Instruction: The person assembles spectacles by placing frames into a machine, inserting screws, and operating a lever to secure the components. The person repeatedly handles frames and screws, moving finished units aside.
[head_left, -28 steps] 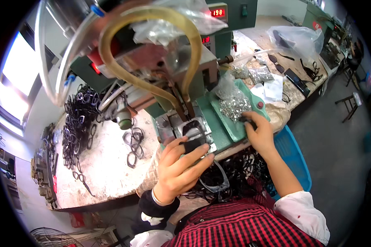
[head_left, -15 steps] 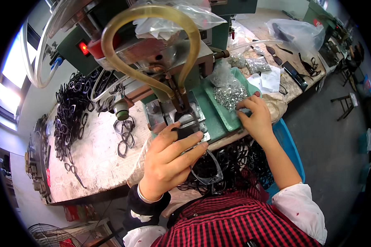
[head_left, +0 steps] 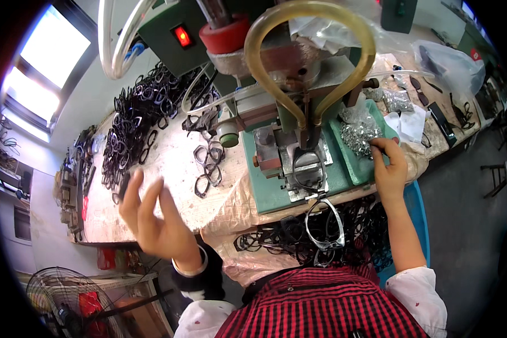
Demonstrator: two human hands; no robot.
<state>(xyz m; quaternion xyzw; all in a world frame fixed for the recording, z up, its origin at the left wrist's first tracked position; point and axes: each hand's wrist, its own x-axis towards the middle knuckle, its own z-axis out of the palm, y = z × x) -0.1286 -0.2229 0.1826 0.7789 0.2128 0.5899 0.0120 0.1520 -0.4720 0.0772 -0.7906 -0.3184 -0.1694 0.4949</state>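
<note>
My left hand [head_left: 160, 225] is raised at the left, above the table's front edge, its fingers spread and holding nothing. Something dark [head_left: 124, 187] covers or lies against one of its fingers. At the right, my right hand [head_left: 390, 169] reaches over a green tray [head_left: 343, 155]. Its thumb and fingertips close together beside a heap of small shiny metal parts [head_left: 359, 135]; what they pinch is too small to make out. Between the hands, an eyeglass frame [head_left: 325, 239] rests with one rim on the metal fixture [head_left: 327, 151] of a press, the other rim jutting toward me.
A thick yellowish hose [head_left: 253, 45] loops above the press. Many dark eyeglass frames [head_left: 130, 129] are piled at the left back, with a few more [head_left: 208, 169] nearer. Other frames [head_left: 287, 231] fill my lap, beside a blue tub [head_left: 416, 219]. A wire fan [head_left: 67, 293] stands lower left.
My left hand has left the eyeglass frame at the press and swung out to the left. The frame stays on the fixture. My right hand remains at the tray's metal parts. The view has shifted.
</note>
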